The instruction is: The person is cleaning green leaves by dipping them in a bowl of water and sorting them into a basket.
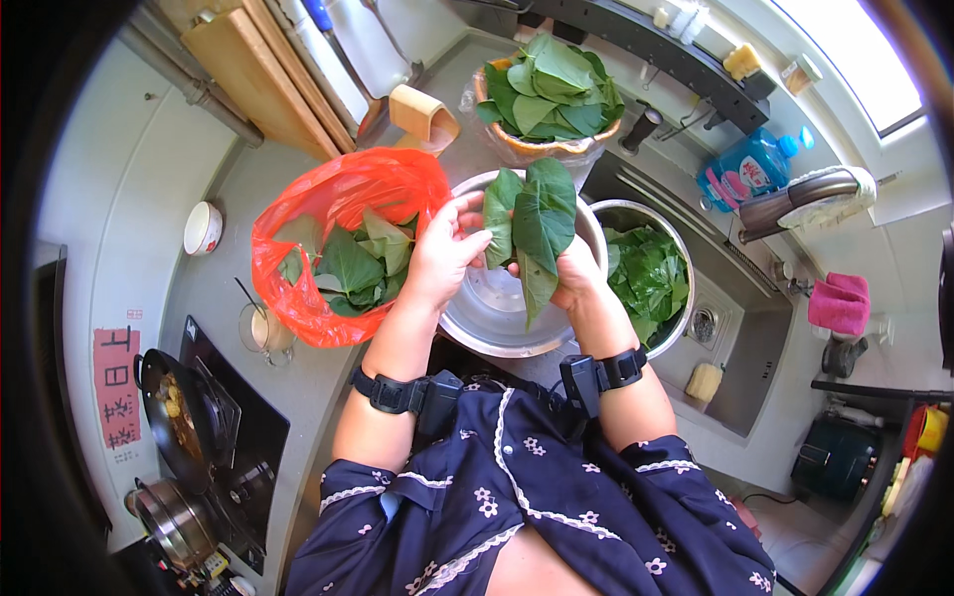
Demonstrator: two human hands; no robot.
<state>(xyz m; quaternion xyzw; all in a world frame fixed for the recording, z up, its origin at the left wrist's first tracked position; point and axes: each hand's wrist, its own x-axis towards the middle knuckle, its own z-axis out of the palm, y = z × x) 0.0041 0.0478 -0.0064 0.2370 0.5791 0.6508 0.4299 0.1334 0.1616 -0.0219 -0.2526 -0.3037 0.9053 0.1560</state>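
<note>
Several broad green leaves [546,216] are held over a metal basin [498,313]. My right hand [580,274] grips them from below, its fingers partly hidden behind the leaves. With thumb and fingers, my left hand [449,249] pinches the edge of the leftmost leaf [501,220]. To the left, an open red plastic bag [343,175] holds more leaves [350,261]. Behind the basin stands a basket [536,147] heaped with leaves [555,89]. On the right, a metal pot [686,257] contains green leaves [647,279] that look wet.
At the right lies a steel sink [760,372] with a faucet [797,195] and a sponge [704,381]. A glass cup [262,331] with a stirrer and a small bowl [203,229] stand at the left. A wok [175,417] with food sits on the cooktop [261,432].
</note>
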